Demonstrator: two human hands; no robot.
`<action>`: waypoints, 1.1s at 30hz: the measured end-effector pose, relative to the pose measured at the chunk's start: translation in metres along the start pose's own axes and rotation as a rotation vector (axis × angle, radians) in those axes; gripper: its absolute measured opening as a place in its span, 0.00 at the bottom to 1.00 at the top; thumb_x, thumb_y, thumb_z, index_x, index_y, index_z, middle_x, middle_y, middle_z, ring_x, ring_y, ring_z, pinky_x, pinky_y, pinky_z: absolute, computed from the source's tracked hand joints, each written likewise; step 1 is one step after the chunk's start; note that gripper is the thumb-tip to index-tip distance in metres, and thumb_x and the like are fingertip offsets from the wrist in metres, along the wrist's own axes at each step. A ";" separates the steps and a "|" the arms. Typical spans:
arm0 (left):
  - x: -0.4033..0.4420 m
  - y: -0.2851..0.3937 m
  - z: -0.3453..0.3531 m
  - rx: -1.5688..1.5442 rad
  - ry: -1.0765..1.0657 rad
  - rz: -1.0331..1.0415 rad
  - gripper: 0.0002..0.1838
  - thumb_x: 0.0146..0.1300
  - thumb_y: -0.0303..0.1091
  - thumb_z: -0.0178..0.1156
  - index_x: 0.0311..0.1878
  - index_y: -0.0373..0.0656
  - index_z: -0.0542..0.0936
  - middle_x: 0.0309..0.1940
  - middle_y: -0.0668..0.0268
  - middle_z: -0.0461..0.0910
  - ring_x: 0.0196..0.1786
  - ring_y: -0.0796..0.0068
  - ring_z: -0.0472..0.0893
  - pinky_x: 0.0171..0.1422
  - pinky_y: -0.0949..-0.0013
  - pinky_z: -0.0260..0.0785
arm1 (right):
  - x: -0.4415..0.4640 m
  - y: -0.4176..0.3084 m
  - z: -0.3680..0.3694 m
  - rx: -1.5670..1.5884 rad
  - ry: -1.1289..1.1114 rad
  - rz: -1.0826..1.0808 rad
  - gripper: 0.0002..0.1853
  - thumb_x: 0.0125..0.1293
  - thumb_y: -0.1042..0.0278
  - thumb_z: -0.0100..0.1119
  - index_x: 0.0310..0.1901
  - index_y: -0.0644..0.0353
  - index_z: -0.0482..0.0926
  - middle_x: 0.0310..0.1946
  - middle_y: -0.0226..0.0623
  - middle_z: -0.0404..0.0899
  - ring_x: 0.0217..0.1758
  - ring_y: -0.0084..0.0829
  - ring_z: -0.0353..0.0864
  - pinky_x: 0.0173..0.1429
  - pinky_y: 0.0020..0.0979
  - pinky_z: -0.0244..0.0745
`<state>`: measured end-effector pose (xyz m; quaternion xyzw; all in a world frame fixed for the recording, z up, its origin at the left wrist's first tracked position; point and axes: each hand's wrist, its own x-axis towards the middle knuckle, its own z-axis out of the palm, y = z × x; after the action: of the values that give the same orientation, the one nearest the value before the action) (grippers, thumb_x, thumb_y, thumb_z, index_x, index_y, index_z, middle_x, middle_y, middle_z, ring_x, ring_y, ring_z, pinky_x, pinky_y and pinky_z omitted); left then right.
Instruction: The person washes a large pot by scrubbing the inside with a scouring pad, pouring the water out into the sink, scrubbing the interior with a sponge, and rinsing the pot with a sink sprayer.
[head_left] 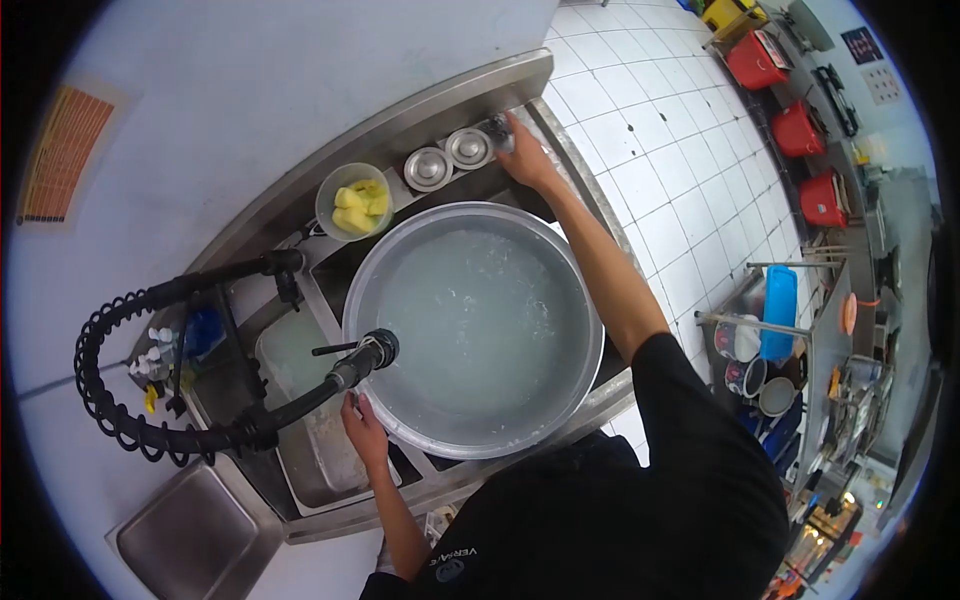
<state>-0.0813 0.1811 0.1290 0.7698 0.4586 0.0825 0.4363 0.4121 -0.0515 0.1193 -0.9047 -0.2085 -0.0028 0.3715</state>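
My right hand (pixel 526 158) reaches to the ledge behind the sink, its fingers closed around a small dark, shiny item (pixel 497 130) that is partly hidden. Beside it stand two round metal containers with knobbed lids (pixel 428 170). Near the left rim of a large metal pot (pixel 352 290), filled with cloudy water, is my left hand (pixel 368 436). Its fingers are apart and close below the black spray tap head (pixel 376 350); contact with it is unclear. The tap head hangs over the pot's edge.
A clear tub (pixel 325 205) with yellow pieces sits on the ledge. The coiled tap hose (pixel 85 370) arcs over the left side. A steel basin (pixel 330 465) lies left of the pot. Red bins (pixel 757 62) line the far side of the tiled floor (pixel 640 130).
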 end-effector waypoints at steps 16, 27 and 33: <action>0.011 -0.038 -0.009 -0.154 -0.073 -0.354 0.21 0.70 0.51 0.57 0.40 0.38 0.77 0.24 0.73 0.72 0.24 0.83 0.69 0.28 0.76 0.62 | -0.186 0.057 -0.094 -0.375 -0.206 0.338 0.12 0.61 0.67 0.56 0.42 0.67 0.75 0.38 0.56 0.80 0.44 0.57 0.79 0.50 0.51 0.73; -0.017 -0.021 -0.004 -0.448 -0.037 -0.510 0.17 0.69 0.51 0.58 0.40 0.45 0.78 0.19 0.82 0.65 0.19 0.92 0.59 0.20 0.79 0.49 | -0.164 0.057 -0.087 -0.433 -0.280 0.332 0.12 0.54 0.67 0.55 0.32 0.69 0.78 0.33 0.59 0.81 0.40 0.58 0.80 0.47 0.52 0.74; -0.017 -0.017 0.002 -0.451 0.017 -0.460 0.17 0.64 0.52 0.64 0.30 0.51 0.73 0.17 0.83 0.63 0.17 0.91 0.57 0.18 0.78 0.46 | -0.148 0.063 -0.094 -0.410 -0.390 0.367 0.20 0.60 0.55 0.52 0.34 0.67 0.82 0.33 0.59 0.81 0.41 0.59 0.80 0.47 0.51 0.75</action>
<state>-0.1003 0.1702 0.1200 0.5293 0.5943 0.0876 0.5991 0.3152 -0.2100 0.1212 -0.9666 -0.1044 0.1952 0.1292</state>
